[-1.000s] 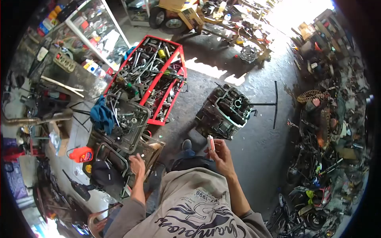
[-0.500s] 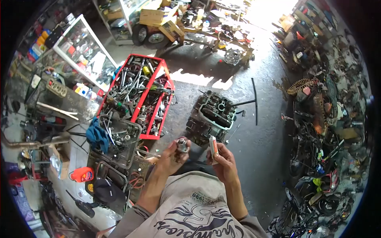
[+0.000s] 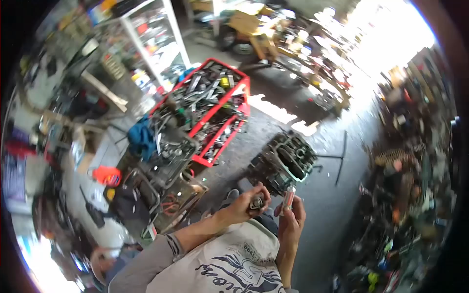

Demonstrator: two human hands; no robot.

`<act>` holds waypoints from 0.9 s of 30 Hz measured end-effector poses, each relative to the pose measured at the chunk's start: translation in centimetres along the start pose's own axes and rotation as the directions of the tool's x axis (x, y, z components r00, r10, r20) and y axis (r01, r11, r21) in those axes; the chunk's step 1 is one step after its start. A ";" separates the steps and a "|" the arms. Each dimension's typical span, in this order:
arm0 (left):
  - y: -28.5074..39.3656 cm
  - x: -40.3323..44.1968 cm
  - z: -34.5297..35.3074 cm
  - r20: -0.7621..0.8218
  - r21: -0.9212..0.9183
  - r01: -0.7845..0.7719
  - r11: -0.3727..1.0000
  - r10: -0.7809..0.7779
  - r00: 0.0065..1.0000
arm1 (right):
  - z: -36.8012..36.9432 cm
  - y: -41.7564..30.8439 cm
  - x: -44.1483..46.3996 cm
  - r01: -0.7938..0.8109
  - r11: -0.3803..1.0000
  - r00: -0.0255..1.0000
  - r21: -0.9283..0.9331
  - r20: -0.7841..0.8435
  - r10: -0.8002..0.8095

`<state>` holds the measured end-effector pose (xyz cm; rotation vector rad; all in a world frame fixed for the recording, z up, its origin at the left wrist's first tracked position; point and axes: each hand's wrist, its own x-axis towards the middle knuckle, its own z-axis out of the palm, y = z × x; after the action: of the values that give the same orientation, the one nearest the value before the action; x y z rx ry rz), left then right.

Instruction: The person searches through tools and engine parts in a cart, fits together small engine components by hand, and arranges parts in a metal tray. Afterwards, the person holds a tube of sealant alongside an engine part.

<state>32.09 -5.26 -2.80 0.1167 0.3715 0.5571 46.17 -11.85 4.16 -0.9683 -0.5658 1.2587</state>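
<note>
My left hand (image 3: 244, 205) is closed around a small cylindrical metal part (image 3: 257, 202), whose exact kind is blurred. Close beside it, my right hand (image 3: 293, 217) grips a small white-and-orange tube (image 3: 288, 199) between thumb and fingers, with its narrow end pointing up. The tube and the metal part are apart. Just beyond both hands, an engine block (image 3: 288, 158) with its top open stands on the floor. A black T-handle bar (image 3: 342, 158) reaches out from the engine's right side.
A red toolbox (image 3: 217, 115) full of tools is ahead on the left, beside a metal tray (image 3: 176, 158) of parts and a blue cloth (image 3: 141, 138). An orange-red bottle (image 3: 106, 176) lies further left. Piled parts (image 3: 405, 195) line the right side.
The view has swung left, so the toolbox and engine sit further right and are smeared. My left hand has turned and come nearer my right; both keep hold of their items.
</note>
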 end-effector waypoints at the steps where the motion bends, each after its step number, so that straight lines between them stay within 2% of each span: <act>1: -0.2 -0.6 -0.1 -0.022 0.089 -0.020 0.996 0.022 1.000 | 0.4 -0.1 0.2 -0.036 0.995 0.999 -0.090 -0.014 0.035; 2: -0.6 -1.2 -0.1 -0.044 0.174 -0.029 0.984 0.037 0.998 | 0.7 -0.1 0.4 -0.067 0.981 0.998 -0.182 -0.035 0.061; 3: -1.1 -1.8 0.1 -0.055 0.154 -0.071 0.985 0.080 0.995 | 0.9 0.1 0.6 -0.087 0.977 0.996 -0.196 0.004 0.089; 5: -2.5 -2.8 0.7 -0.137 0.289 -0.249 0.924 0.298 0.945 | 1.0 1.0 0.8 -0.095 0.915 0.988 -0.391 0.074 0.135; 6: -3.5 -2.9 -0.1 -0.157 0.305 -0.272 0.913 0.330 0.931 | 0.3 1.9 1.0 -0.039 0.891 0.982 -0.452 0.148 0.118; 7: -3.9 -3.8 0.4 -0.172 0.288 -0.299 0.910 0.357 0.918 | 0.5 1.8 0.9 -0.099 0.918 0.960 -0.384 0.205 0.189; 9: -4.7 -6.3 1.4 -0.201 0.329 -0.311 0.892 0.387 0.900 | 0.9 1.4 1.0 -0.174 0.900 0.881 -0.399 0.346 0.324; 11: -6.7 -7.3 0.1 -0.243 0.353 -0.344 0.870 0.440 0.864 | -1.2 3.9 1.3 -0.038 0.788 0.825 -0.614 0.426 0.372; 12: -7.7 -7.8 -0.2 -0.380 0.250 -0.357 0.900 0.431 0.819 | 0.4 3.2 1.2 -0.123 0.810 0.786 -0.573 0.442 0.431; 13: -8.2 -8.4 -0.3 -0.509 0.144 -0.376 0.915 0.394 0.765 | 1.0 3.4 1.4 -0.128 0.808 0.778 -0.575 0.447 0.441; 15: -8.4 -9.5 -0.9 -0.512 0.068 -0.430 0.900 0.401 0.759 | 1.8 4.0 1.5 -0.100 0.765 0.696 -0.636 0.505 0.510; 16: -8.2 -10.2 -1.4 -0.508 0.106 -0.448 0.888 0.435 0.743 | 2.0 5.1 1.5 -0.171 0.790 0.703 -0.589 0.489 0.517; 17: -8.0 -10.7 -1.9 -0.503 0.143 -0.466 0.873 0.469 0.726 | 2.1 6.3 1.8 -0.172 0.784 0.696 -0.597 0.489 0.525; 18: -7.6 -11.2 -1.0 -0.685 -0.012 -0.480 0.877 0.342 0.643 | 2.2 7.5 2.1 -0.256 0.791 0.672 -0.555 0.486 0.559; 20: -8.1 -12.5 -5.2 -0.649 0.065 -0.673 0.737 0.544 0.532 | 2.4 10.1 2.5 -0.366 0.770 0.653 -0.523 0.444 0.613; 21: -7.7 -13.4 -7.8 -0.682 -0.092 -0.735 0.672 0.495 0.538 | 2.8 11.6 3.0 -0.361 0.768 0.646 -0.529 0.452 0.615; 22: -6.9 -14.5 -9.9 -0.679 -0.090 -0.739 0.668 0.502 0.536 | 3.3 13.4 3.7 -0.428 0.785 0.641 -0.449 0.462 0.613; 23: -6.1 -15.9 -11.8 -0.718 -0.050 -0.748 0.662 0.497 0.488 | 3.9 15.3 4.2 -0.493 0.792 0.640 -0.361 0.465 0.611; 24: -5.4 -17.2 -13.5 -0.756 -0.015 -0.750 0.662 0.484 0.442 | 4.8 18.0 5.0 -0.554 0.776 0.681 -0.301 0.373 0.631; 25: -4.7 -18.3 -14.9 -0.755 -0.023 -0.743 0.669 0.475 0.452 | 5.7 20.0 6.4 -0.555 0.775 0.686 -0.302 0.361 0.631; 27: -2.9 -19.7 -17.8 -0.775 0.332 -0.594 0.733 0.571 0.271 | 7.9 23.5 10.4 -0.313 0.684 0.709 -0.659 0.317 0.630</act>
<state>11.43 -18.13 -13.81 -0.0726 1.3507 1.3927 29.97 0.62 -13.34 -1.3344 -1.2249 1.9432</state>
